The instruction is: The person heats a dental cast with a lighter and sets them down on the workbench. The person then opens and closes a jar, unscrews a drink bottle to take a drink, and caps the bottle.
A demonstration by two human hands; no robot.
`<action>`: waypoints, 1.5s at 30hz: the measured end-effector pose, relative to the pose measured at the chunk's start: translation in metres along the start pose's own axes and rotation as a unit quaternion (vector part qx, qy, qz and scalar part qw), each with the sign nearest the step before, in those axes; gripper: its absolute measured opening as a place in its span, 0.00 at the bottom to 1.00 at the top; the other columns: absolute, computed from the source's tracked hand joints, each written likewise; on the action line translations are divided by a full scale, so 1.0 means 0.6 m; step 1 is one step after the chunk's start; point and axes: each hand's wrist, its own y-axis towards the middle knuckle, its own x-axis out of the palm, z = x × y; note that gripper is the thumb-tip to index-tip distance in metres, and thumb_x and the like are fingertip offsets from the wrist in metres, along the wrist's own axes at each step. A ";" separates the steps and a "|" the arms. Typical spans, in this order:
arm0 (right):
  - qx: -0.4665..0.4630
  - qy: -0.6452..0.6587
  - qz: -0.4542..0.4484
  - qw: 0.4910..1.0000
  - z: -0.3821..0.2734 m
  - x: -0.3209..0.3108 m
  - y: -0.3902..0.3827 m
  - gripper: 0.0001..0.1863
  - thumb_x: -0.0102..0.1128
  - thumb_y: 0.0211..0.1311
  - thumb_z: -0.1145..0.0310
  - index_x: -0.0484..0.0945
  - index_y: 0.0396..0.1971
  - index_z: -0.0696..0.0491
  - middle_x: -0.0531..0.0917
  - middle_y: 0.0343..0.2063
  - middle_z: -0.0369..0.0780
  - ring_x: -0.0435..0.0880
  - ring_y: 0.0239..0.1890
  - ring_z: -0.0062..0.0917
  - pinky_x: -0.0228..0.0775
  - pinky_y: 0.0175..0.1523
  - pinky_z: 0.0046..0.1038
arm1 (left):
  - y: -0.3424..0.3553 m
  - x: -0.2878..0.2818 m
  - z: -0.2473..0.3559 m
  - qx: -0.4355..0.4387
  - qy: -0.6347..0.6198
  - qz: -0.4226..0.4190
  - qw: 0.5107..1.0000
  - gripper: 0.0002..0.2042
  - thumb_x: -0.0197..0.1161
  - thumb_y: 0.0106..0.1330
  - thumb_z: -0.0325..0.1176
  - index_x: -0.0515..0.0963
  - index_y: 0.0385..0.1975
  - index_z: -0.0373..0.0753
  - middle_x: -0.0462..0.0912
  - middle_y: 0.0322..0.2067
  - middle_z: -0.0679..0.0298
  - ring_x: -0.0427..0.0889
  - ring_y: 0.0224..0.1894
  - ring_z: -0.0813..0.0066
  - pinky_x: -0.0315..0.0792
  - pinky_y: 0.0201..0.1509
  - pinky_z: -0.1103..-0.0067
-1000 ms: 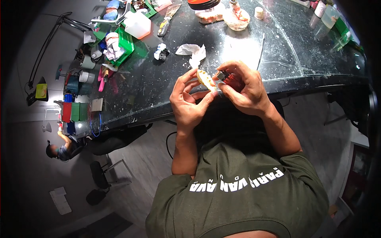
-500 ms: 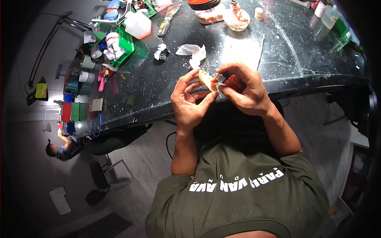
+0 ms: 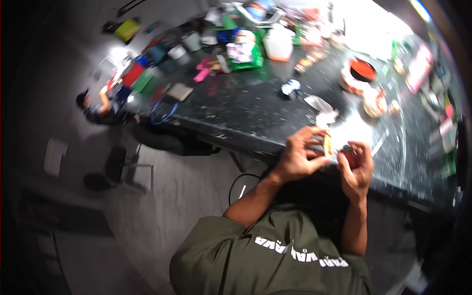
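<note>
My left hand [image 3: 303, 152] pinches a pale yellow curved piece [image 3: 328, 143] between thumb and fingertips; it resembles a dental cast. In my right hand [image 3: 360, 174] is a dark red object [image 3: 350, 158] with a metallic end, its exact kind unclear through the blur. A small gap separates the two held things, both raised at the near edge of the black worktable [image 3: 236, 113]. Just beyond my left fingers lies a crumpled white tissue [image 3: 322, 105]. Farther back sits a small blue-and-white lump [image 3: 291, 87].
A green box [image 3: 254, 60] with things in it and a white jug [image 3: 279, 43] stand toward the back. A round tub with a red rim [image 3: 364, 69] and a whitish rounded vessel [image 3: 375, 103] are at back right. At far left another person [image 3: 101, 105] sits near a chair [image 3: 115, 164].
My view has turned, so the table and my hands appear farther right and lower. The held things were close together or touching; now they are slightly apart. Both grips remain.
</note>
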 end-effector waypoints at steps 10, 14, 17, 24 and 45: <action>-0.068 -0.076 -0.035 0.994 -0.005 0.006 0.008 0.24 0.63 0.67 0.80 0.73 0.63 0.58 0.77 0.25 0.30 0.72 0.25 0.10 0.61 0.29 0.16 | -0.011 -0.013 0.034 0.029 0.068 0.005 0.997 0.33 0.75 0.57 0.19 0.74 0.66 0.38 0.75 0.57 0.61 0.82 0.59 0.67 0.88 0.52 0.74; -0.062 -0.037 -0.045 0.996 0.000 0.004 0.011 0.24 0.64 0.70 0.78 0.72 0.64 0.57 0.81 0.30 0.32 0.74 0.27 0.10 0.67 0.31 0.15 | -0.012 -0.014 0.033 0.035 0.055 -0.004 0.998 0.33 0.74 0.57 0.18 0.74 0.65 0.37 0.74 0.57 0.60 0.83 0.59 0.66 0.88 0.53 0.74; -0.056 -0.024 -0.047 0.997 -0.005 0.008 0.009 0.23 0.63 0.70 0.78 0.72 0.63 0.58 0.82 0.32 0.34 0.76 0.28 0.11 0.68 0.31 0.15 | -0.015 -0.017 0.034 0.048 0.062 -0.006 0.997 0.32 0.75 0.57 0.19 0.74 0.65 0.36 0.75 0.55 0.60 0.84 0.57 0.67 0.88 0.54 0.75; -0.047 -0.054 -0.062 0.996 -0.017 0.012 0.009 0.19 0.62 0.71 0.77 0.73 0.60 0.58 0.82 0.33 0.36 0.76 0.28 0.12 0.67 0.31 0.15 | -0.017 -0.018 0.029 0.069 0.061 -0.006 0.996 0.32 0.76 0.57 0.20 0.74 0.64 0.37 0.76 0.54 0.59 0.85 0.56 0.67 0.88 0.54 0.75; -0.132 -0.148 -0.045 0.979 0.004 0.009 0.007 0.20 0.63 0.66 0.80 0.75 0.58 0.58 0.76 0.27 0.30 0.71 0.26 0.09 0.61 0.30 0.14 | -0.016 -0.020 0.020 0.057 0.014 -0.028 0.998 0.34 0.78 0.56 0.20 0.73 0.65 0.37 0.75 0.56 0.62 0.82 0.56 0.70 0.86 0.57 0.75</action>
